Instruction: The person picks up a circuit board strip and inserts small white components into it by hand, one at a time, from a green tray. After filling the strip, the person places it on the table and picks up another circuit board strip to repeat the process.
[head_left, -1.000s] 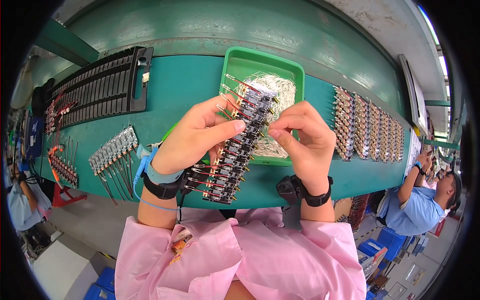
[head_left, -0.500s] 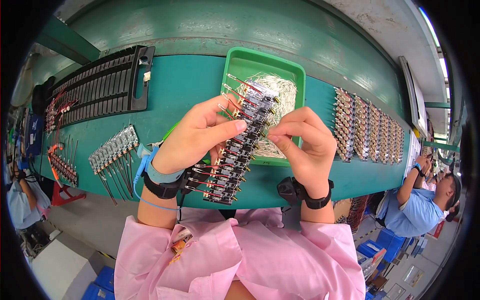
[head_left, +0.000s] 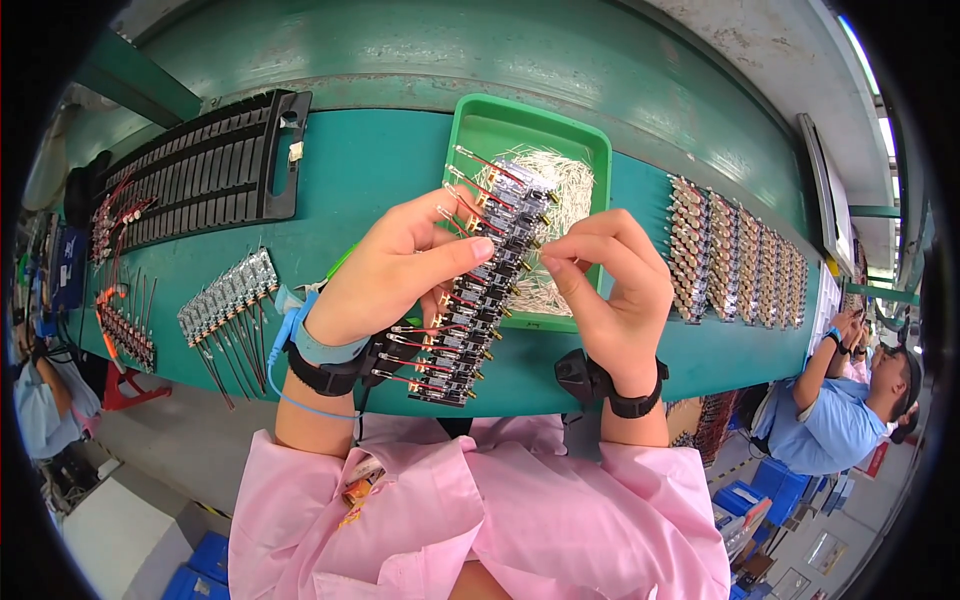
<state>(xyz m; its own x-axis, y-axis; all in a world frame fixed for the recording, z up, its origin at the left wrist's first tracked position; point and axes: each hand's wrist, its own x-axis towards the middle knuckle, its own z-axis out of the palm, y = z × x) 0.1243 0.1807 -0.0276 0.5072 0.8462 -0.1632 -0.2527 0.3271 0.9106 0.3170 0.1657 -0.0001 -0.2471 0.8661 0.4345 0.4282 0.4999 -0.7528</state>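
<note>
In my left hand (head_left: 405, 262) is a long strip of small black circuit boards (head_left: 493, 262), with red and black wires sticking out on its left side and brass-coloured parts along its right. My left thumb presses on the strip's upper half. My right hand (head_left: 610, 280) is beside the strip's right edge, thumb and index finger pinched together. Whatever lies between those fingertips is too small to make out. Behind the strip, a green tray (head_left: 603, 160) holds a heap of thin white pieces (head_left: 570, 195).
Several rows of board strips (head_left: 740, 255) stand at the right. On the left lie a black slotted rack (head_left: 200, 175), a wired board strip (head_left: 230, 295) and orange-handled pliers (head_left: 108, 305). A blue cord runs from my left wristband (head_left: 325, 345). A person (head_left: 840, 400) in blue works far right.
My right fingertips have shifted very slightly along the strip's right edge. The left hand and the strip are almost still.
</note>
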